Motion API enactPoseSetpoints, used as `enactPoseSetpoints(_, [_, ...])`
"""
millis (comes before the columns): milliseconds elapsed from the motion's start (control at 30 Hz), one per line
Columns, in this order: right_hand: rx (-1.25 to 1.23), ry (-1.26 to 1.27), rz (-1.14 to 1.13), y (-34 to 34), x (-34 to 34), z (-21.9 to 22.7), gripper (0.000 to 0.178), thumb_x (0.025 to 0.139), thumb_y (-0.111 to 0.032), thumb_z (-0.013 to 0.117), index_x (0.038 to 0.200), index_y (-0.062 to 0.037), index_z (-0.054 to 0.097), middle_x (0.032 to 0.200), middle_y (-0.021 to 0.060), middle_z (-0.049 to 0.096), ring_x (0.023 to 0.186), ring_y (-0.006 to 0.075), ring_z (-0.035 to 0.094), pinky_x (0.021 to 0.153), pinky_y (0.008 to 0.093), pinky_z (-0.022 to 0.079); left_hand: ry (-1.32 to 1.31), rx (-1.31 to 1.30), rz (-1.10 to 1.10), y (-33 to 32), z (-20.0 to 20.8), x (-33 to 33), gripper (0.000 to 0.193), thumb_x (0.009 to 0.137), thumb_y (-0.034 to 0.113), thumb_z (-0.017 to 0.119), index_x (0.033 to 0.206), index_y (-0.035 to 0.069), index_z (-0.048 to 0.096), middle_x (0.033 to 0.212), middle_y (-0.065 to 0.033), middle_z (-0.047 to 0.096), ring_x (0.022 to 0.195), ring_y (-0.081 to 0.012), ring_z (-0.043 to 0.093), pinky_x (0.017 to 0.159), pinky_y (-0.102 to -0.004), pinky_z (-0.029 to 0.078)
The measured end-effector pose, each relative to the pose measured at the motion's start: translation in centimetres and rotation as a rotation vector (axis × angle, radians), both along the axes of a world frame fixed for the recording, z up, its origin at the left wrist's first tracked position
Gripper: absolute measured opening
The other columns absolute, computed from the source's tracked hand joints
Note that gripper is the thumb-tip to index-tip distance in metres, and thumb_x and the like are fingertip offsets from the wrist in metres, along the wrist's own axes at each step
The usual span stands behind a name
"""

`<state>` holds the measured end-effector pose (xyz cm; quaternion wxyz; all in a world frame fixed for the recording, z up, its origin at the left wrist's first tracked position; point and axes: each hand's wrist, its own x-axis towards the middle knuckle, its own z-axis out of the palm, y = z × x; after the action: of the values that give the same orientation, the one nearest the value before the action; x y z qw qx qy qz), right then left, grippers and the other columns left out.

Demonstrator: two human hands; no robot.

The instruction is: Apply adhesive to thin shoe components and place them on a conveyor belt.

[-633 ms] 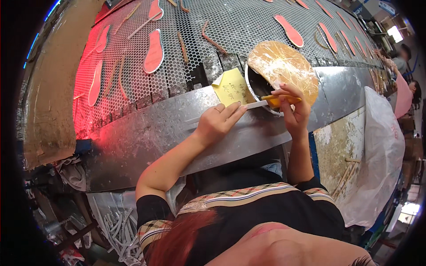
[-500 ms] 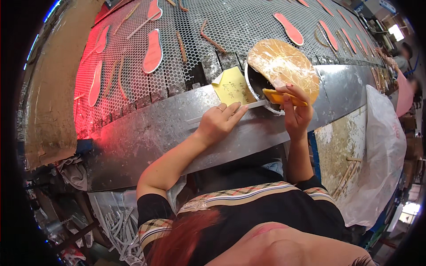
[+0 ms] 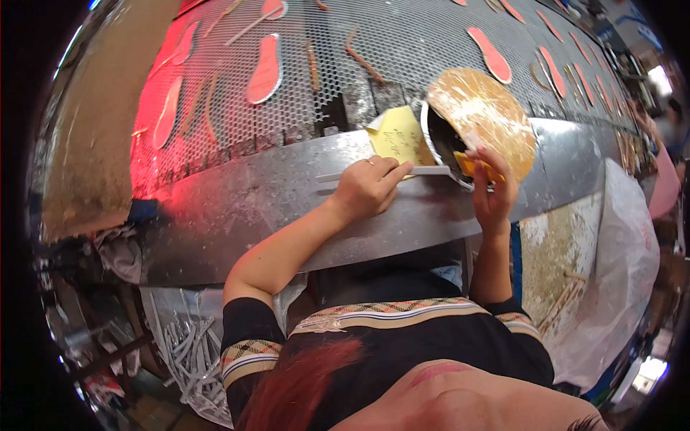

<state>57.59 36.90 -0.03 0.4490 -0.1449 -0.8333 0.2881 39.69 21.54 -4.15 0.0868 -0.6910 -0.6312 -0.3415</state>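
My left hand [image 3: 368, 188] is closed on a long thin white strip [image 3: 431, 171], pinning it near the metal ledge's front. The strip's right end reaches the rim of a round tub [image 3: 440, 136] with a dark inside. In my right hand [image 3: 496, 188] is a flat yellow-orange piece [image 3: 480, 167] like a scraper, held between thumb and fingers at the tub's near right opening. Its lower edge is hidden by the fingers and the tub. A round tan cover [image 3: 489, 118] wrapped in shiny film lies over much of the tub. A yellow handwritten note [image 3: 397, 136] sits beside it.
Beyond the metal ledge [image 3: 273, 188] stretches a mesh conveyor [image 3: 402, 43] bearing pink insoles [image 3: 266, 70] and thin strips. Red light glows at left beside a cardboard sheet [image 3: 93, 136]. Below hang a bag of white strips [image 3: 190, 352] and a clear plastic bag [image 3: 618, 251]. Another person's arm [image 3: 647, 126] shows far right.
The whole view has shifted, so things appear farther right. My right hand has tilted the yellow-orange piece, and less of it shows over the tub. My left hand keeps its hold on the strip.
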Motion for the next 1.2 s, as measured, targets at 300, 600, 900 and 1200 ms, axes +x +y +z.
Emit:
enactPoseSetpoints(300, [0.026,-0.122,0.040,-0.3,0.7,-1.0,0.018,0.086,0.001,0.058,0.103,-0.0018,0.061,0.095,0.0113,0.067,0.085,0.0236,0.066,0.070,0.0296,0.051,-0.347,0.237,0.139,1.3,0.4,-3.4,0.033,0.080,-0.013,0.042,0.110,-0.003,0.052,0.102,-0.0167,0.050,0.095,-0.0322,0.049,0.086,-0.0371,0.041])
enactPoseSetpoints(600, [0.013,-0.018,0.012,-0.5,0.3,0.1,0.019,0.083,0.004,0.059,0.101,-0.0014,0.061,0.094,0.0131,0.068,0.084,0.0252,0.067,0.071,0.0294,0.052,-1.727,0.308,-0.197,0.3,1.4,-5.0,0.008,0.093,0.002,0.046,0.100,-0.001,0.044,0.115,-0.0224,0.054,0.113,-0.0369,0.054,0.100,-0.0416,0.047])
enactPoseSetpoints(900, [-0.143,0.161,-0.060,-0.9,-0.9,-0.1,0.019,0.084,0.005,0.059,0.102,-0.0005,0.061,0.095,0.0128,0.068,0.087,0.0209,0.067,0.073,0.0277,0.052,-1.928,0.120,-0.167,1.6,0.0,-1.2,0.016,0.088,-0.001,0.053,0.102,-0.008,0.050,0.107,-0.0231,0.058,0.103,-0.0354,0.060,0.094,-0.0434,0.050])
enactPoseSetpoints(1200, [-0.241,0.111,-0.018,-0.6,-2.4,-0.3,0.015,0.087,0.004,0.056,0.101,-0.0007,0.060,0.093,0.0127,0.066,0.084,0.0193,0.066,0.073,0.0270,0.051,-1.886,0.174,-0.091,2.1,0.1,-0.1,0.010,0.089,-0.004,0.051,0.097,-0.004,0.046,0.107,-0.0218,0.058,0.105,-0.0352,0.060,0.093,-0.0432,0.052])
